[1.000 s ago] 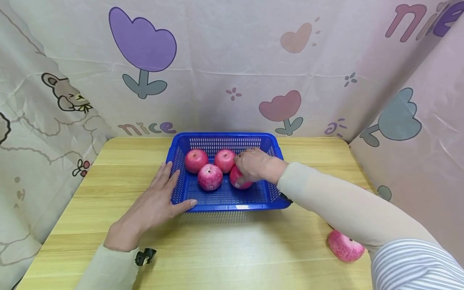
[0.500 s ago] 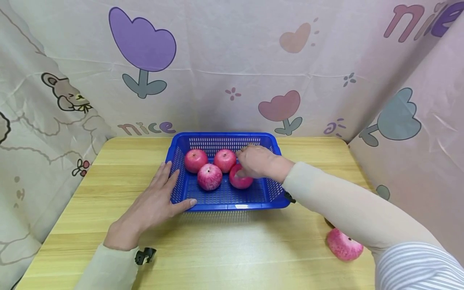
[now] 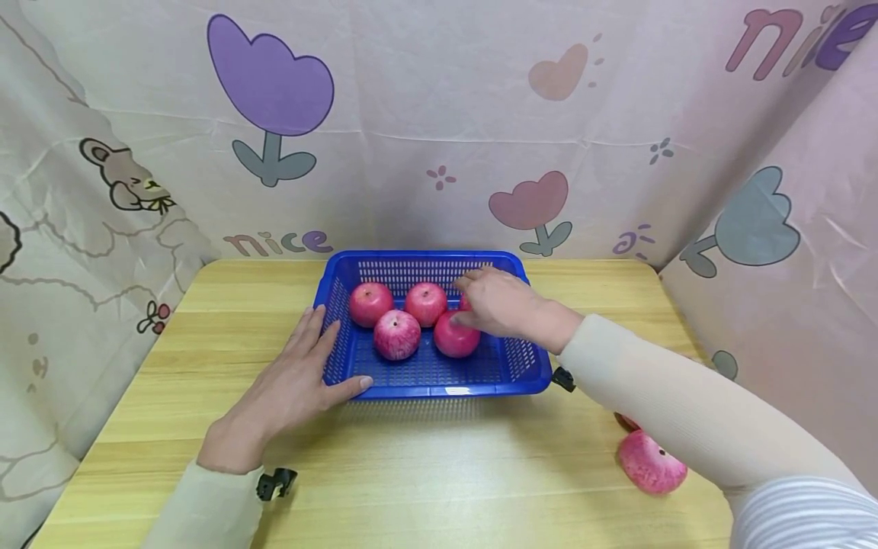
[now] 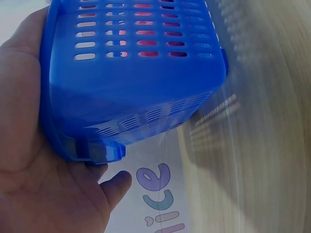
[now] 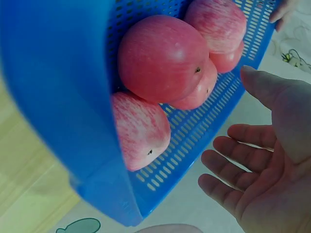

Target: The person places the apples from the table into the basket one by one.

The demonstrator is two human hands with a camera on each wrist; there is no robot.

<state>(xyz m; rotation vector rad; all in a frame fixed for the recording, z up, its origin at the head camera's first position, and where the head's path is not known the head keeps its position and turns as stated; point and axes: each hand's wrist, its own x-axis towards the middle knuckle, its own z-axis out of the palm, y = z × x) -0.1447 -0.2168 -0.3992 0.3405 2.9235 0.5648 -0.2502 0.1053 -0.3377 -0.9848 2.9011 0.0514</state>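
Several red apples [image 3: 397,335] sit inside a blue perforated plastic basket [image 3: 425,392]. Over the basket's right half hovers my right hand [image 3: 504,301], its fingers relaxed and apart. The right wrist view shows its palm with nothing in it, just off the nearest apple [image 5: 163,58]. Another apple [image 5: 141,131] lies by the basket's right end; in the head view that hand mostly hides it. My left hand [image 3: 291,396] rests at the left front corner, thumb on the front rim and straight fingers along the left side. The left wrist view shows its palm [image 4: 48,184] against the rim.
On the wooden table [image 3: 439,473], an apple [image 3: 652,462] lies at the right, beside a partly visible one [image 3: 626,421] tucked behind the right sleeve [image 3: 658,381]. Printed cloth [image 3: 411,114] hangs behind the table and along both sides.
My right hand has let go of the front right apple and drawn up and to the right. An apple behind it now shows partly. The left hand stays put.
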